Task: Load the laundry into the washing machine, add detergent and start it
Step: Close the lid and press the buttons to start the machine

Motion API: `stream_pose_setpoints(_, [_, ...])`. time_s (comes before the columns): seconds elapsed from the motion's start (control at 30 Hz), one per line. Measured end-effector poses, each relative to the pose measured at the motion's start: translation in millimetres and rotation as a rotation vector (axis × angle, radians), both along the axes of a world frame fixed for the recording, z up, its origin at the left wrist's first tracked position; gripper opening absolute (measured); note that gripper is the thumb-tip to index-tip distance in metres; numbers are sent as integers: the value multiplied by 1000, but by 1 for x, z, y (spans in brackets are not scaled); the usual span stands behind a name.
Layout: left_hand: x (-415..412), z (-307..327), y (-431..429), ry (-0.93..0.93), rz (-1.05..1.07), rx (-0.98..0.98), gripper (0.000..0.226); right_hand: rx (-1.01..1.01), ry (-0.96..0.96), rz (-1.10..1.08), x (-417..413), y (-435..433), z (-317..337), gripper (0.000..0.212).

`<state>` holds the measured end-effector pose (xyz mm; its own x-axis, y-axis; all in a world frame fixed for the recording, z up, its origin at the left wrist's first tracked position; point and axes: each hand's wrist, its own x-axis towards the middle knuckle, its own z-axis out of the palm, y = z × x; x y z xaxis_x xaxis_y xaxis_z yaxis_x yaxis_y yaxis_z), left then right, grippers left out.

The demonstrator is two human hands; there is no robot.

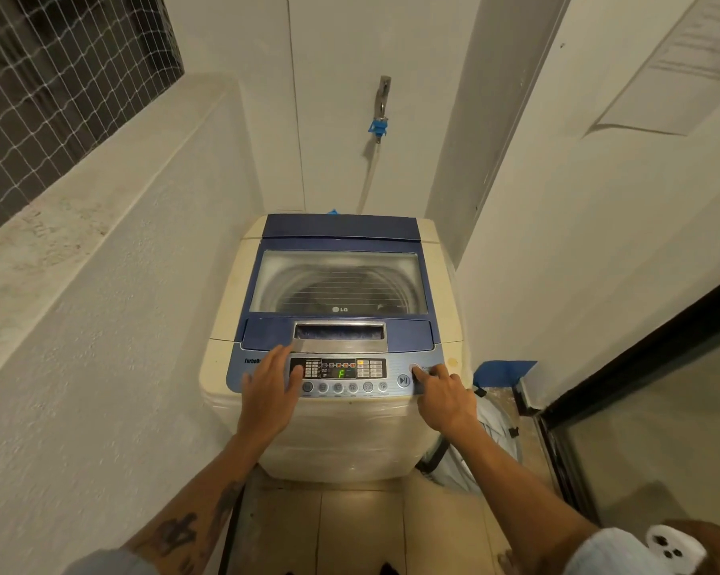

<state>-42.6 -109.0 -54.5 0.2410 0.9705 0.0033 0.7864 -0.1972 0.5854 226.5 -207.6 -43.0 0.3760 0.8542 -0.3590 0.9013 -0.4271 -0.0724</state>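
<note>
Your cream-and-blue top-loading washing machine [341, 234] is lit, lid down; only starting seems left.
Left hand [267, 392] fingers flat on the panel; right hand [441, 398] forefinger pressing.

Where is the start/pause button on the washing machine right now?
In the head view, the start/pause button is near the right end of the control panel, just left of the index finger of the right hand.

Wire-mesh window [59, 97] upper left. Grey metal tap [382, 95] with blue plastic connector [378, 127] upper centre. White paper sheet [673, 64] upper right. Black-framed glass door [640, 408] lower right.
</note>
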Motion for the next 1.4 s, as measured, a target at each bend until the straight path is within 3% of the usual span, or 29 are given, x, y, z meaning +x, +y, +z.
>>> stream_pose_setpoints(0.23, [-3, 0, 2, 16, -1, -13, 51, 16, 15, -25, -5, -4, 5, 59])
stream_pose_setpoints(0.4, [-1, 4, 3, -6, -10, 3, 48, 97, 43, -16, -18, 1, 9, 45])
stream_pose_setpoints(0.73, [-5, 7, 2, -18, -3, 3, 47, 178, 82, 110, -68, 23, 18, 53])
stream_pose_setpoints(0.9, [-19, -3, 0, -29, 25, -13, 52, 75, 241, 221, -109, 21, 12, 64])
stream_pose_setpoints(1.4, [-35, -7, 0, -19, 39, -13, 51, -28, 170, 166, -143, 15, 3, 78])
